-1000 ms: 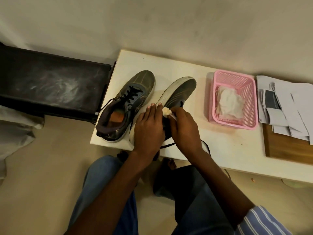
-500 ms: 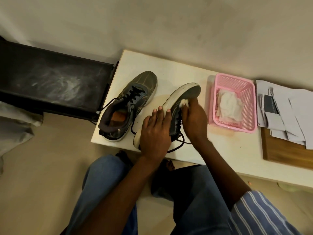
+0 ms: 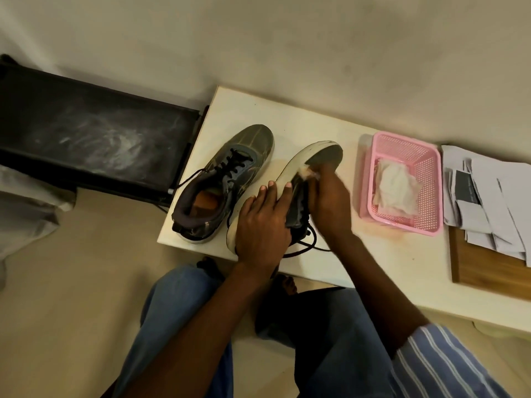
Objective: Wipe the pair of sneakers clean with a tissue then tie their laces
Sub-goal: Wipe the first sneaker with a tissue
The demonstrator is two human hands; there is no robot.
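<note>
With the tilted sneaker (image 3: 313, 159) propped on its side at the table (image 3: 330, 262) edge, I judged a hard stroke could slide it off or shred the tissue (image 3: 307, 172). My left hand (image 3: 263, 222) lay flat on its sole, fingers straight. My right hand (image 3: 330, 202) pinched the tissue against the toe, the other sneaker (image 3: 227, 182) just beside.
</note>
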